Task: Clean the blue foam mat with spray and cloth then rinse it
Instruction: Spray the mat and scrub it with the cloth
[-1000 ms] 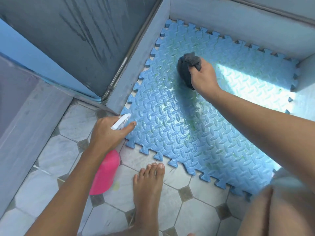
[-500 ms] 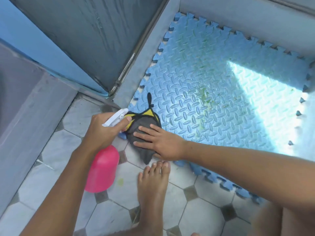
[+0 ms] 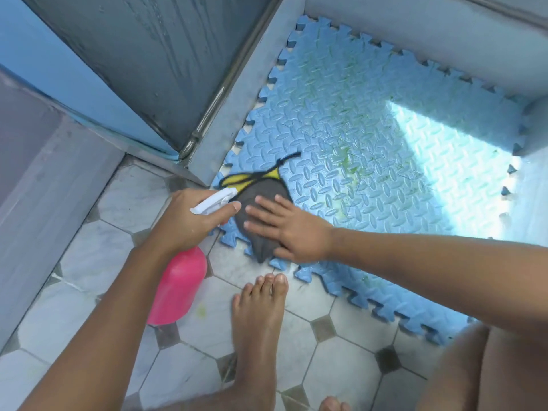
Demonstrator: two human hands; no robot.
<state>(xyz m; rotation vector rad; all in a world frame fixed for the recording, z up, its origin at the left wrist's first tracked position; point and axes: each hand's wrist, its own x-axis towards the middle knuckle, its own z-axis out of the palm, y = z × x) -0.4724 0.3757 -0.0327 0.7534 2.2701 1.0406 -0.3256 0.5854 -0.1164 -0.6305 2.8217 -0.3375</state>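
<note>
My left hand (image 3: 186,221) grips the neck of the pink bottle (image 3: 178,292), forefinger laid along the white trigger, nozzle pointing right at the cloth (image 3: 264,188). The bottle hangs over the floor (image 3: 89,262), just left of the mat (image 3: 370,137). My right hand (image 3: 293,232) lies flat, fingers straight, pressing the cloth onto the mat's near left corner. The cloth's long axis runs from its point, which overhangs the tile near my foot (image 3: 258,327), away to its yellow trim. The green smears (image 3: 347,161) lie right of and beyond my right hand, toward the mat's middle, so I judge that hand is nearer for the next wipe, sweeping away and rightward. I count one bottle, one cloth, one mat and two hands.
</note>
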